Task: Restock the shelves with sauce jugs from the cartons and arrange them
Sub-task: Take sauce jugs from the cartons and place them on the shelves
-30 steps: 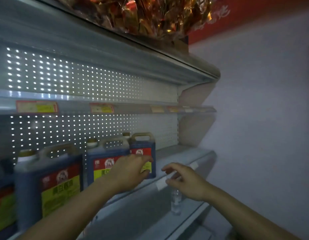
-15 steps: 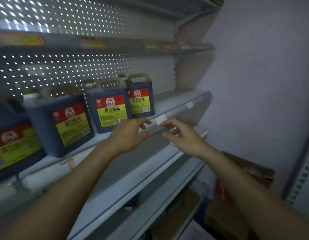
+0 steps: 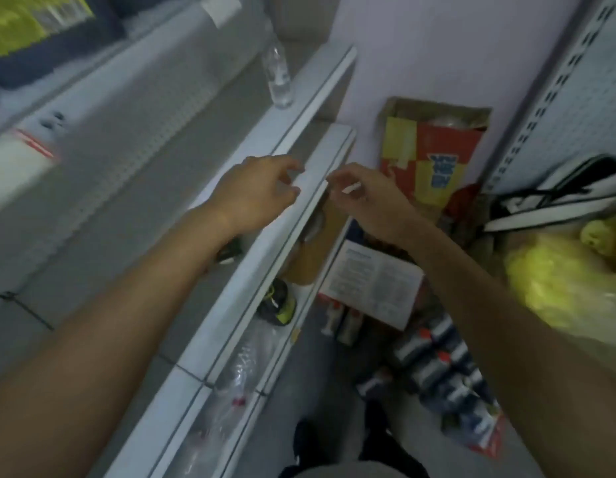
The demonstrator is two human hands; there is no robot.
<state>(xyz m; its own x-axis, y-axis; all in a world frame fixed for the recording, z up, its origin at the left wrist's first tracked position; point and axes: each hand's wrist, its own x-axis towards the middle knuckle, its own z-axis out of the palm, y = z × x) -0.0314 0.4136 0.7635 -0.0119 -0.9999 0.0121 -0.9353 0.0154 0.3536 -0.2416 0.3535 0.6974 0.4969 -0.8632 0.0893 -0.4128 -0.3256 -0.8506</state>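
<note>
I am looking down along a white shelf edge [image 3: 265,263]. My left hand [image 3: 261,191] hovers over that edge with fingers loosely apart and nothing in them. Just to its right, my right hand [image 3: 365,196] is curled, pinching a small white tag [image 3: 351,189]. One dark blue sauce jug with a yellow label [image 3: 27,29] shows blurred at the top left, on the shelf above. On the floor at the right, an open carton [image 3: 375,284] holds several dark jugs with red caps [image 3: 444,367].
A clear water bottle [image 3: 279,74] stands on the shelf beyond my hands. A red and yellow carton [image 3: 434,157] leans against the wall. A yellow plastic bag [image 3: 568,281] sits at the right, below a perforated shelf upright [image 3: 558,81]. Clear plastic wrap [image 3: 237,377] lies on the lower shelf.
My view has swung down from the jug shelf to the lower shelves and floor. Both hands came down from the upper shelf rail, and the right one now pinches a white tag.
</note>
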